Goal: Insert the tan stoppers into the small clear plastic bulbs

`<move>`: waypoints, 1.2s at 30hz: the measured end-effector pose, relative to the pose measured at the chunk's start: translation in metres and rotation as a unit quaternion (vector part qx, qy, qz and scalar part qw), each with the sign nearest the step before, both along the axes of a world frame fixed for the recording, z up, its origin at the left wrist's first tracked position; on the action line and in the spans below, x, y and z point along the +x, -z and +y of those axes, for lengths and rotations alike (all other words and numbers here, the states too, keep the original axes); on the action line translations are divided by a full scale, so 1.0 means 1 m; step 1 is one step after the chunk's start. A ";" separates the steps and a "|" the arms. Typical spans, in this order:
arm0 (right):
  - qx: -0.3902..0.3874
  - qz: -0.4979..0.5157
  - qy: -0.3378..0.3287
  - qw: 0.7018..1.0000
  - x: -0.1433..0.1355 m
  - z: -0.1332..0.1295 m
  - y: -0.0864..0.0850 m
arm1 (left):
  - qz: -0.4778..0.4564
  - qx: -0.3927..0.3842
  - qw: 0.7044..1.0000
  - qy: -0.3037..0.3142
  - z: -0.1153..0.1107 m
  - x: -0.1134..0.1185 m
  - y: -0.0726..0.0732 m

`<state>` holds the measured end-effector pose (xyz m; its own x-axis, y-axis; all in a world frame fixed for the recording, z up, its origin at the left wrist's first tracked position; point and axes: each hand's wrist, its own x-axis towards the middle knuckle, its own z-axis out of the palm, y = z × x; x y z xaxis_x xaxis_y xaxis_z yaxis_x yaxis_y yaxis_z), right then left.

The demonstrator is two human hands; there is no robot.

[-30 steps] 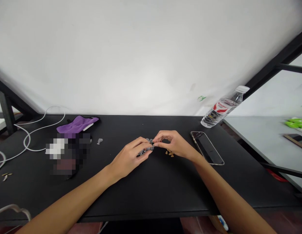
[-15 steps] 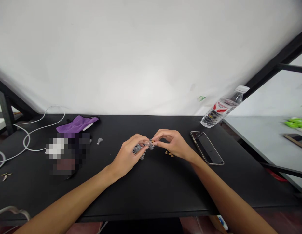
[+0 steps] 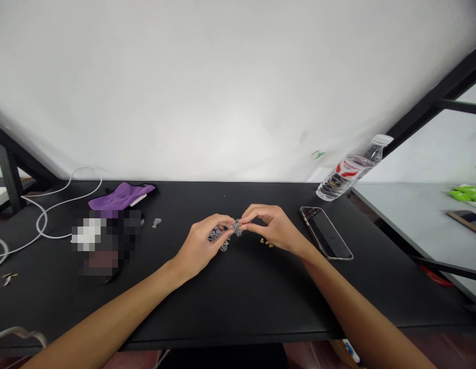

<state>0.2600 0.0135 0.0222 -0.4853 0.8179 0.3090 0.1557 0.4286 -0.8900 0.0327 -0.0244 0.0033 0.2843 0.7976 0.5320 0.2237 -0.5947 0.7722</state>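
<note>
Between my two hands is a small clear plastic piece [image 3: 237, 228], pinched at its left side by the thumb and fingers of my left hand [image 3: 199, 243]. My right hand [image 3: 272, 225] meets its right side with thumb and forefinger closed on a tiny tan piece [image 3: 241, 224], mostly covered by the fingertips. Several similar clear pieces [image 3: 224, 246] lie in a cluster under my left fingers, partly hidden. Below my right hand, several small tan bits [image 3: 269, 244] rest on the black table [image 3: 230, 297].
A phone [image 3: 325, 233] lies right of my right hand, with a water bottle [image 3: 349, 169] standing behind it. On the left are a purple cloth [image 3: 120, 197], a white cable [image 3: 43, 210] and a single clear piece [image 3: 157, 222]. A white wall [image 3: 222, 92] rises behind the table.
My left fingers have shifted slightly and the clear piece between the hands appears turned a little. My right hand holds almost the same position.
</note>
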 end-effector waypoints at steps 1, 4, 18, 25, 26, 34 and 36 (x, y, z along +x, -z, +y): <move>-0.003 0.003 0.001 1.000 0.000 0.000 0.001 | -0.001 0.000 1.000 0.000 0.000 0.000 0.000; -0.023 0.027 0.001 0.999 -0.003 -0.001 0.003 | -0.005 0.004 1.000 -0.005 0.000 0.000 -0.001; -0.046 0.030 -0.005 0.998 -0.005 -0.003 0.006 | 0.007 0.083 0.997 0.007 0.000 0.000 0.002; -0.054 0.027 -0.007 0.998 -0.006 -0.004 0.005 | 0.028 0.075 0.997 0.011 0.000 -0.001 0.004; -0.052 0.023 -0.004 0.998 -0.006 -0.003 0.005 | 0.034 0.066 0.997 0.006 0.000 -0.002 0.004; 0.052 -0.030 0.085 0.995 0.003 0.008 0.005 | 0.179 0.044 0.982 -0.047 0.001 -0.005 0.002; 0.086 -0.067 0.110 0.988 0.004 0.010 0.005 | 0.232 0.063 0.970 -0.045 0.000 -0.005 0.002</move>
<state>0.2643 0.0231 0.0168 -0.3479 0.8490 0.3977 0.3740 0.5147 -0.7715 0.0280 -0.0243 0.0014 0.4487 0.7669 0.4588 0.5843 -0.6402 0.4988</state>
